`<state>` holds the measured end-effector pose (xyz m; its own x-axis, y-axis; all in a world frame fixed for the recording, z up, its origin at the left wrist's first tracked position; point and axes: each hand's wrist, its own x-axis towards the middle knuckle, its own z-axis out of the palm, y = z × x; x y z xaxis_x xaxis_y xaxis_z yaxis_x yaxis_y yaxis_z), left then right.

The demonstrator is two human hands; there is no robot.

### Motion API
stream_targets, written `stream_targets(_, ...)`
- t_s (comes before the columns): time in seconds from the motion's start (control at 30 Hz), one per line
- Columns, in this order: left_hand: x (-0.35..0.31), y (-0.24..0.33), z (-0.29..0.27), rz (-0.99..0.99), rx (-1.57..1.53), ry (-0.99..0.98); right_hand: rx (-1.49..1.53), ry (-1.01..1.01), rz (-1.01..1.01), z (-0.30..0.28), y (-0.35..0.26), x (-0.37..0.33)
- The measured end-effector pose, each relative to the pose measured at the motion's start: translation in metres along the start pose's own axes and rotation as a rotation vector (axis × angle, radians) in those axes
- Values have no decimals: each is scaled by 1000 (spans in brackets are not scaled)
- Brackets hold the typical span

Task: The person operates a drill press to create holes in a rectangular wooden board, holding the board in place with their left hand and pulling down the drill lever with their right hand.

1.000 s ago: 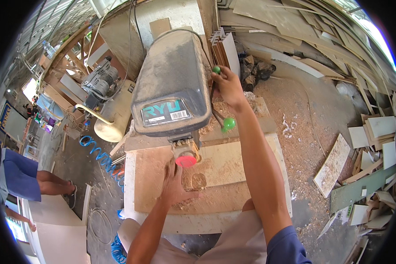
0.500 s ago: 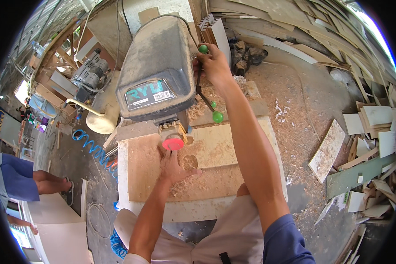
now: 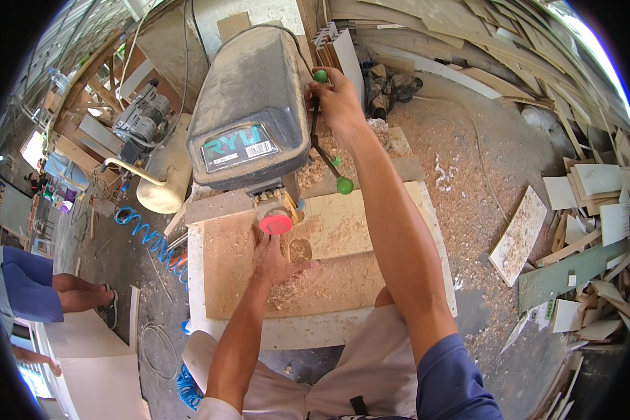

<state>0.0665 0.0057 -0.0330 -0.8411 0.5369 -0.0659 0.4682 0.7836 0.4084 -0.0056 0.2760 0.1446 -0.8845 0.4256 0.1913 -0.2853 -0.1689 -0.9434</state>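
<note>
A dusty grey drill press stands over a pale wooden board strewn with sawdust. My right hand grips one arm of the feed handle, which has green ball knobs; another knob hangs lower. My left hand lies flat on the board, fingers spread, just below the red button on the machine's front. A round hole shows in the board beside that hand's fingers. The drill bit is hidden under the machine head.
A cream air compressor tank with a blue coiled hose stands left. Another person's legs in blue shorts are at the far left. Wood offcuts pile up on the right, sawdust covers the floor.
My right hand has stayed on the handle while the view shifted slightly. My left hand stays flat on the board near the hole.
</note>
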Motion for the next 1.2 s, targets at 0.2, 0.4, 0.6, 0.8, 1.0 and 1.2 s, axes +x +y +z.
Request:
stream_targets(0.2, 3, -7, -13, 93, -106, 1, 7, -6, 14, 0, 2, 2)
stream_targets(0.4, 24, -7, -44, 214, -70, -144, 40, -7, 18, -1, 1, 1)
stream_targets(0.6, 26, -20, -38, 275, -137, -198, 38, -23, 11, -1, 2, 1)
stream_targets(0.8, 25, -25, -33, 304, -117, -142, 39, -19, 15, -1, 1, 0)
stream_targets(1.0, 25, -23, -34, 293, -193, -149, 83, -15, -31, 1, 2, 1)
stream_targets(1.2, 24, -21, -29, 231, -69, -131, 99, 7, -28, 1, 1, -1)
